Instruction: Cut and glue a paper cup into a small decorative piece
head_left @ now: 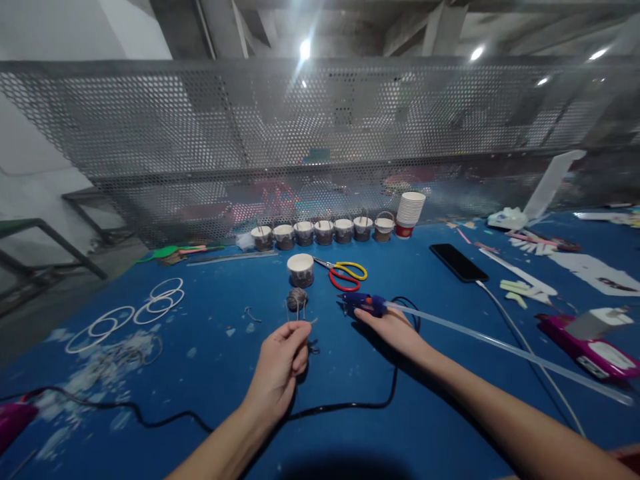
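Note:
My left hand (285,353) pinches a piece of grey yarn, its fingertips just in front of a small grey yarn ball (297,299). Behind the ball stands a white paper cup (301,270) wrapped in grey yarn at its lower part. My right hand (387,325) is closed around a blue glue gun (363,304), whose nozzle points left toward the ball. A long clear glue stick (490,340) sticks out of the gun's back, over my right forearm. Red and yellow scissors (345,275) lie beyond the gun.
A row of yarn-wrapped cups (324,233) and a cup stack (410,215) stand by the mesh panel (200,147). White rings (160,305) lie left, a phone (457,262) right. A black cable (345,407) crosses in front.

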Tool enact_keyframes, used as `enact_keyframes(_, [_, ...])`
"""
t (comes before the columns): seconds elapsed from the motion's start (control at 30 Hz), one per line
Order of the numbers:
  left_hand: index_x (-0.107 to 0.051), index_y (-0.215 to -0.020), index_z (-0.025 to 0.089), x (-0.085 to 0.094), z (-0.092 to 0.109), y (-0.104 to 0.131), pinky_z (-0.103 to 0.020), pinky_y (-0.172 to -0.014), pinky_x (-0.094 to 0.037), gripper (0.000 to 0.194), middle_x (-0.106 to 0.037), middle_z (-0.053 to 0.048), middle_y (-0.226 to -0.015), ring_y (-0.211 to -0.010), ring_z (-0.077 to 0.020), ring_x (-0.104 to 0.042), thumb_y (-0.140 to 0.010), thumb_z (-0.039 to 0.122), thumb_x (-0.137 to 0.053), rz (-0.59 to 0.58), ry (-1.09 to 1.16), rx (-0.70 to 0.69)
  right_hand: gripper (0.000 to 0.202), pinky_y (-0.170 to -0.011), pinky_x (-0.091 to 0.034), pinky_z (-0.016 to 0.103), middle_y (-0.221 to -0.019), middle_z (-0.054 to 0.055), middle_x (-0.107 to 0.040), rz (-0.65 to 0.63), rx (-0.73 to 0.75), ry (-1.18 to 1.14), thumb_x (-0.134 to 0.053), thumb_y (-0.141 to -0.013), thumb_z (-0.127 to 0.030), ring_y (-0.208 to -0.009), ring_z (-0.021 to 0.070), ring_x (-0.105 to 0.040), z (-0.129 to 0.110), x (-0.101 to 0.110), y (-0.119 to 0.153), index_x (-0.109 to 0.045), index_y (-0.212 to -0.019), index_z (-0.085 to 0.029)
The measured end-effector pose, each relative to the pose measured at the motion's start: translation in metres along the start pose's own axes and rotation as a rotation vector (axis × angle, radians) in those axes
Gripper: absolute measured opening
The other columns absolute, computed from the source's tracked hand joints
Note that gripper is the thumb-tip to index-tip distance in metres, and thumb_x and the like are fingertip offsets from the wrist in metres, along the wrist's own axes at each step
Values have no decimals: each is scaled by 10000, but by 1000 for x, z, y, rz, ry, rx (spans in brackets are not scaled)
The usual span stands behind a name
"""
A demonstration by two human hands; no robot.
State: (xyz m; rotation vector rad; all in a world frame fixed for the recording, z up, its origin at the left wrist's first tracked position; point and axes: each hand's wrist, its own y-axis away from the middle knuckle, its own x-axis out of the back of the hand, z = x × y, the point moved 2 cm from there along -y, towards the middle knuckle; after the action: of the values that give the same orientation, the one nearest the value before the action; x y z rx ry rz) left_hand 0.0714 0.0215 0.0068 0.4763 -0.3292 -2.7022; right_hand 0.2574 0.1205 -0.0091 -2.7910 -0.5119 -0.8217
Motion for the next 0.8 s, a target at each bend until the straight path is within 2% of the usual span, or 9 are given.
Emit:
enact_keyframes(0.13, [-577, -682, 145, -2, 1, 1, -155, -361, -145, 325, -335, 123, -342, -322, -5, -209, -581, 382, -775, -7, 0, -10, 330, -773, -453, 355, -941, 66, -717, 35, -16, 80, -532, -812, -435, -871, 274, -631, 3, -5, -2, -723, -961, -212])
enact_keyframes(0.27, [-579, -684, 141, -2, 0, 1, -151, -354, -147, 319, -374, 116, -389, -323, 0, -231, -579, 367, -778, -15, 19, -22, 300, -782, -443, 332, -934, 54, -709, 52, 20, 97, -551, -809, -431, -891, 260, -618, 4, -5, -2, -719, -952, -228])
enact_keyframes(0.47, [-564, -666, 136, -2, 1, 2, -153, -340, -141, 318, -466, 88, -477, -318, 12, -251, -573, 344, -786, -50, 45, -3, 290, -758, -429, 340, -886, 57, -666, 15, 112, 116, -617, -760, -387, -815, 239, -593, 4, 16, 12, -707, -964, -202])
enact_keyframes(0.53, [-560, -662, 136, -2, 2, 3, -152, -338, -140, 329, -458, 92, -471, -318, 13, -246, -568, 348, -792, -59, 61, 14, 256, -757, -424, 353, -867, 61, -641, 81, 122, 159, -621, -737, -361, -810, 242, -574, 5, 27, 26, -693, -916, -192])
enact_keyframes(0.6, [-552, -656, 138, -3, 2, 4, -152, -337, -134, 334, -428, 103, -445, -318, 12, -234, -569, 351, -795, -74, 79, 40, 189, -763, -415, 370, -826, 68, -618, 231, 108, 189, -624, -710, -346, -808, 252, -555, 4, 35, 46, -660, -812, -191])
enact_keyframes(0.67, [-546, -654, 141, -5, 1, 6, -150, -337, -131, 330, -395, 112, -424, -322, 10, -227, -582, 349, -791, -99, 95, 73, 134, -750, -408, 364, -784, 65, -609, 325, 117, 116, -595, -731, -332, -788, 245, -549, -3, 34, 65, -617, -740, -200])
enact_keyframes(0.73, [-545, -658, 142, -7, -3, 8, -146, -337, -129, 321, -374, 115, -421, -326, 8, -230, -597, 345, -787, -134, 110, 110, 146, -674, -409, 320, -747, 45, -598, 209, 107, -59, -547, -785, -319, -699, 198, -536, -15, 22, 78, -597, -713, -202])
enact_keyframes(0.8, [-554, -679, 140, -9, -7, 11, -142, -335, -127, 322, -394, 109, -448, -331, 11, -241, -594, 338, -792, -165, 127, 147, 129, -640, -410, 290, -718, 21, -599, 61, 36, -275, -575, -772, -314, -655, 165, -524, -30, 1, 82, -626, -748, -198])
